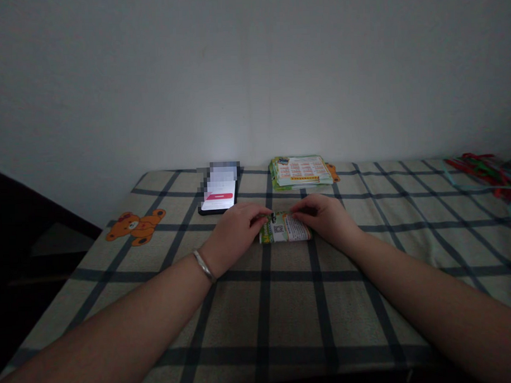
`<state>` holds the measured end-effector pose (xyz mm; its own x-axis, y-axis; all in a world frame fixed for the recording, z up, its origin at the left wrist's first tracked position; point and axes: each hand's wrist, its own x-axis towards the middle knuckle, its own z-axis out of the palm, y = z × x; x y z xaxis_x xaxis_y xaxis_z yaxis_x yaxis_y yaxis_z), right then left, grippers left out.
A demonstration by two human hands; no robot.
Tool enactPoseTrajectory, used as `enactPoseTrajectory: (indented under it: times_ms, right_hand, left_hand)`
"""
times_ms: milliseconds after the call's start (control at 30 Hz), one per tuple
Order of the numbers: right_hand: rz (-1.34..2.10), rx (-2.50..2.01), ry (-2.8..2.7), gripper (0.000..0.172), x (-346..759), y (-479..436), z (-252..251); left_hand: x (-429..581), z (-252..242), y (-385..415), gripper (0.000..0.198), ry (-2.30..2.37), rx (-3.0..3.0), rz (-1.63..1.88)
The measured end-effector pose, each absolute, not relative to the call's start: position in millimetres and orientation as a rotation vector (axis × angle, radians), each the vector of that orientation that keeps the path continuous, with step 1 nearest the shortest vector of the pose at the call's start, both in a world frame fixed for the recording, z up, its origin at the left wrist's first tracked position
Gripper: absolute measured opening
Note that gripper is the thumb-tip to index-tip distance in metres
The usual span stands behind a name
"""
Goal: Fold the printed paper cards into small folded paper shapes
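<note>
**Crooked crease risk**

I've got the left hand [239, 230] and right hand [330, 221] pinching the printed paper [288, 230] by its top edge, mid-frame. Uneven pulling could skew it; drifting left might bump the phone [219, 203].

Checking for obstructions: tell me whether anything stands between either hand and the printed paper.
Nothing visible does: the left hand and right hand both have fingertips at the far edge of the printed paper. The phone lies beyond the left hand.
</note>
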<state>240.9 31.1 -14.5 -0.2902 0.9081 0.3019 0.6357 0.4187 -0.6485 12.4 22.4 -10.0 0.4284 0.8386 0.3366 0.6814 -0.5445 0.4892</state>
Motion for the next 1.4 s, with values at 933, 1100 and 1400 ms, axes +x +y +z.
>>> enactPoseTrajectory:
  times_ms: [933, 1100, 1400]
  right_hand:
    - [0.211, -1.101, -2.514, 0.010, 241.5, 22.9, -1.0]
    - [0.149, -1.119, -2.559, 0.014, 239.1, 18.7, 2.8]
    - [0.105, -0.896, -2.581, 0.011, 236.5, 18.8, -6.3]
  left_hand:
    - [10.7, 0.6, 11.6, 0.027, 1.110, 2.979, 0.358]
    - [12.9, 11.5, -0.9, 0.026, 1.124, 2.959, 0.246]
    - [15.7, 8.0, -13.7, 0.019, 1.113, 3.018, 0.254]
